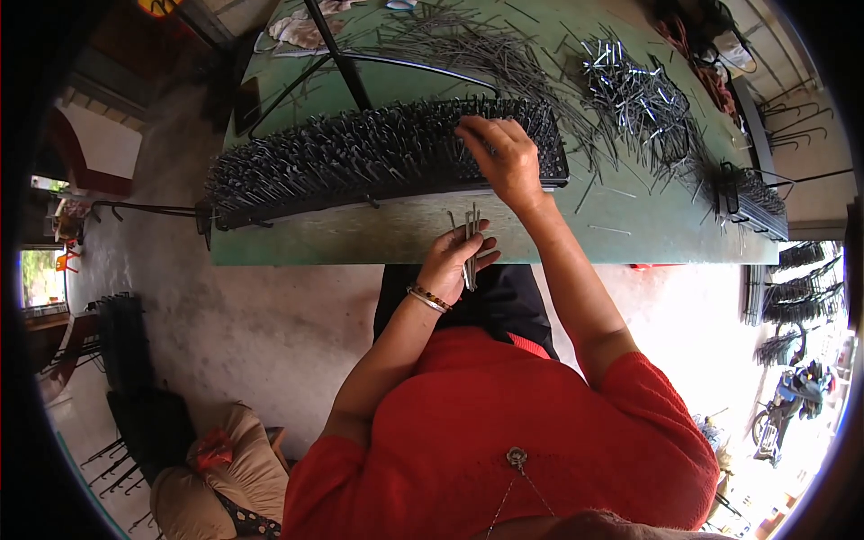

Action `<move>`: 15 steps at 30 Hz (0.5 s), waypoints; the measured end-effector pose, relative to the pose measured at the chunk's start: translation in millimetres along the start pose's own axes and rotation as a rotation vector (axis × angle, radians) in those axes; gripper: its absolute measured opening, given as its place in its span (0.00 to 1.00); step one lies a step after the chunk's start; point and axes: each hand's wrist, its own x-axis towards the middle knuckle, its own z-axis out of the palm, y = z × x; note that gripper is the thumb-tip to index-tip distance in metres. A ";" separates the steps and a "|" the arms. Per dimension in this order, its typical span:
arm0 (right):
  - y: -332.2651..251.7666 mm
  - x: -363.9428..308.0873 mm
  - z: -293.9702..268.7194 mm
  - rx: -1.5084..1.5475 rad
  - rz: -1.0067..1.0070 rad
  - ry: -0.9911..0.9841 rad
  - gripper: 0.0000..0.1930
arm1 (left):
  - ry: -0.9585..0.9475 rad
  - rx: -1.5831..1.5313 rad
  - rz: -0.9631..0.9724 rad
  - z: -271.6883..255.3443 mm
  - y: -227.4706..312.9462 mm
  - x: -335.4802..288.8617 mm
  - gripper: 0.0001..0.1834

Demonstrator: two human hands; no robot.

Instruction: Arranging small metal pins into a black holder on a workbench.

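Observation:
My left hand, with a bracelet and a bangle at the wrist, is closed round several thin metal rods in front of the table's near edge. A long black rack stands along that edge, packed with short dark upright rods. Over the right part of the rack is my right hand, its fingers pinched together close to the rod tops. Whatever lies between those fingertips is hidden.
Loose rods lie scattered across the green table, and a shiny heap of rods sits at the far right. A black metal frame rises behind the rack. Another filled rack stands at the right end. Bagged bundles rest at lower left.

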 end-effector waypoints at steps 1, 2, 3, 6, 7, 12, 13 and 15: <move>1.0 -1.1 0.1 0.000 0.000 -0.001 0.09 | 0.000 -0.001 0.000 -0.6 -0.5 0.1 0.14; 2.7 -2.7 0.4 -0.021 -0.042 -0.045 0.09 | 0.000 -0.011 0.002 -1.3 -1.0 0.3 0.14; 4.4 -4.4 0.8 -0.043 -0.083 -0.089 0.09 | 0.000 -0.022 0.004 -1.5 -1.2 0.4 0.13; 8.6 -9.3 1.2 -0.095 -0.166 -0.112 0.08 | 0.016 -0.016 0.013 1.0 1.3 -1.0 0.13; 9.0 -10.3 0.7 -0.095 -0.166 -0.112 0.08 | 0.016 -0.016 0.013 0.0 0.8 -0.4 0.13; -3.6 -11.0 -9.5 -0.058 -0.043 -0.041 0.09 | 0.023 -0.017 0.042 1.9 3.7 -2.6 0.13; -5.0 -13.2 -12.2 -0.041 0.021 -0.035 0.09 | 0.023 -0.018 0.043 4.4 4.7 -2.8 0.13; -19.9 -16.6 -22.8 0.079 0.203 -0.204 0.09 | 0.042 -0.057 0.150 8.8 7.1 -3.2 0.13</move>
